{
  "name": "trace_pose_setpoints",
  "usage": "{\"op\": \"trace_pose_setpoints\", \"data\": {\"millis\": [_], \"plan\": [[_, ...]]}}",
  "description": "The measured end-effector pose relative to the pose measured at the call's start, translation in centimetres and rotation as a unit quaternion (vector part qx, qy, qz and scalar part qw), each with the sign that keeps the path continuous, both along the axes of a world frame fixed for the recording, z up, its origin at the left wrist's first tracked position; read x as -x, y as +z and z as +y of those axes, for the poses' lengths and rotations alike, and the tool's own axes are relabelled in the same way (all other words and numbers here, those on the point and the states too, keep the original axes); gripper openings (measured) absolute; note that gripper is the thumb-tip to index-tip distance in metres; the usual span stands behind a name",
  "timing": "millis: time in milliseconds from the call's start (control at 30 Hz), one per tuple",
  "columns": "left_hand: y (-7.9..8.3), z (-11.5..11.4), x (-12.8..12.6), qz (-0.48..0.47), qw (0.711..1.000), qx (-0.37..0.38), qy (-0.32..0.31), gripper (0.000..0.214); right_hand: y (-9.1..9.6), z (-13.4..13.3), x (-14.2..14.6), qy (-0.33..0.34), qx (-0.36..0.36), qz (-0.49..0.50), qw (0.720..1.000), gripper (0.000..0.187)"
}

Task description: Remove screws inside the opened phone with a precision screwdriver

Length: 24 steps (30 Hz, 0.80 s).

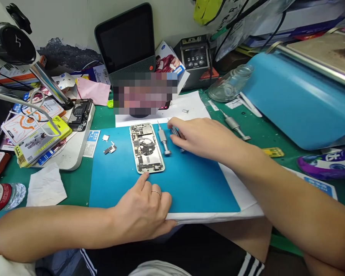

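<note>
The opened phone (147, 147) sits on the blue mat (195, 191), innards facing up, and here's the left hand (151, 207) at its near end: index finger stretched out to the bottom edge, apparently touching, the other fingers loosely curled and seemingly gripping nothing. Over on the other side, the right hand (197, 134) curves its thumb and forefinger around some grey tools (176, 132); whether it is pinching one or merely hovering over them, the view can't tell.

And it's tight in there! A grey screwdriver (162, 140) sits just off the phone's right edge, between it and those right-hand fingers. A careless sweep could knock it into the bare circuitry and scratch something delicate. The phone seems held by little more than a fingertip, so a firm push from one side might well slide or swivel it across the mat.

Watch the left flank too: a small metal plate (105, 137) and a little dark component (110, 148) lie loose on the mat, near the phone. A brushing forearm or a tug on the mat could scatter them, and pieces that tiny would be easily lost.
</note>
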<state>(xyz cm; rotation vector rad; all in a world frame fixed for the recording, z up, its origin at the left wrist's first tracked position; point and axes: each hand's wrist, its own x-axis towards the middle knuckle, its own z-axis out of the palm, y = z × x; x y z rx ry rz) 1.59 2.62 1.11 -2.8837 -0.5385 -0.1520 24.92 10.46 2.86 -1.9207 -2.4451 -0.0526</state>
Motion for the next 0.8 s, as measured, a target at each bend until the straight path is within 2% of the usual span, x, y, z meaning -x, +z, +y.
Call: {"op": "trace_pose_setpoints", "data": {"millis": [167,267,333,433,533,600,700,800], "plan": [[0.1,0.0,-0.1,0.006,1.000,0.001,-0.002,0.048,0.1,0.1,0.2,0.049,-0.097,0.063,0.992,0.023],[0.2,0.0,-0.1,0.005,1.000,0.003,-0.003,0.048,-0.1,-0.3,0.5,0.087,-0.156,0.161,0.971,0.025],[0.2,0.0,0.0,0.008,1.000,0.006,-0.004,0.047,-0.4,-0.9,0.8,0.134,-0.213,0.264,0.931,0.025],[0.1,0.0,0.0,0.011,1.000,0.013,-0.004,0.046,-1.0,-1.9,1.4,0.208,-0.333,0.370,0.842,0.030],[0.0,0.0,0.0,0.005,1.000,0.016,-0.005,0.046,-1.3,-2.1,1.9,0.224,-0.350,0.399,0.817,0.042],[0.0,0.0,0.0,0.001,1.000,0.013,-0.005,0.047,-1.4,-1.8,2.1,0.206,-0.361,0.409,0.812,0.043],[-0.1,0.0,0.0,0.000,1.000,0.010,-0.004,0.048,-1.5,-1.2,2.2,0.217,-0.377,0.421,0.796,0.031],[-0.1,0.0,0.0,0.007,1.000,0.016,-0.007,0.047,-1.9,-1.1,2.2,0.245,-0.331,0.433,0.802,0.020]]}}
